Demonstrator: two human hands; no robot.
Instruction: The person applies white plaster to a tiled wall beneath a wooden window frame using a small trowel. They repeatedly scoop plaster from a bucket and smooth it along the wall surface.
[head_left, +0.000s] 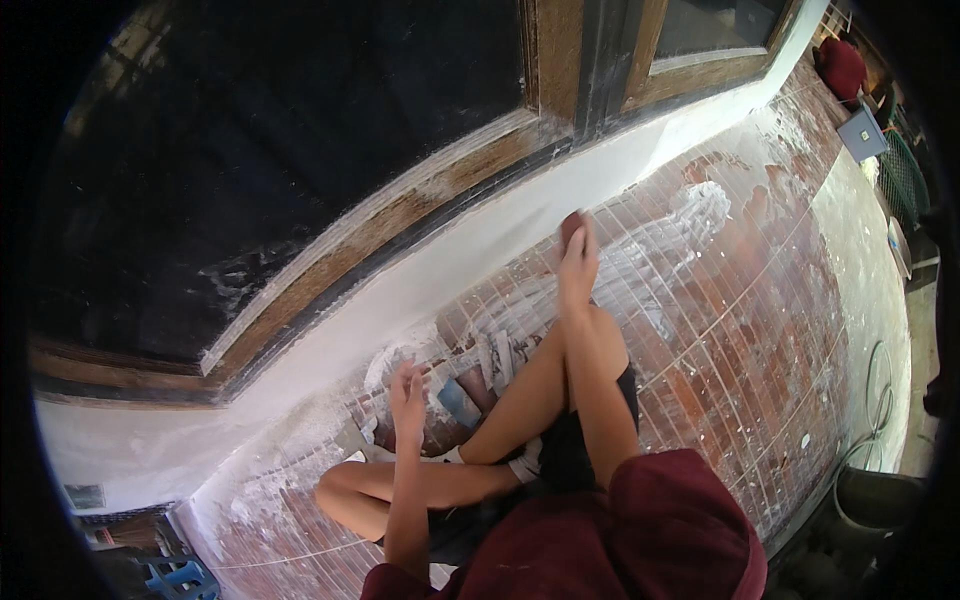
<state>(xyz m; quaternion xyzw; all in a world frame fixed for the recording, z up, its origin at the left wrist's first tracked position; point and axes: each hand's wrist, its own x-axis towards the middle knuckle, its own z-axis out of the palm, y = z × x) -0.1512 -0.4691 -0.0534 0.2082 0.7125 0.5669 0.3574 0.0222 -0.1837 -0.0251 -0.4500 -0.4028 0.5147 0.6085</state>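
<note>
My right hand is closed round a small reddish-brown piece of sandpaper, raised over the tiled floor in front of the low white wall. Some motion blurs it. To the left, my left hand is empty, its fingers apart and a little blurred, near the foot of the wall. Beside that hand on the floor lie a blue-grey sheet and a brown sheet, close to my crossed legs. Above the wall runs the worn wooden frame of a dark glass pane.
White dust and smears mark the red-brown tiles. A crumpled pale cloth lies by my shin. At the far right are a person in maroon, a grey box, green netting and a hose. A blue plastic object stands lower left.
</note>
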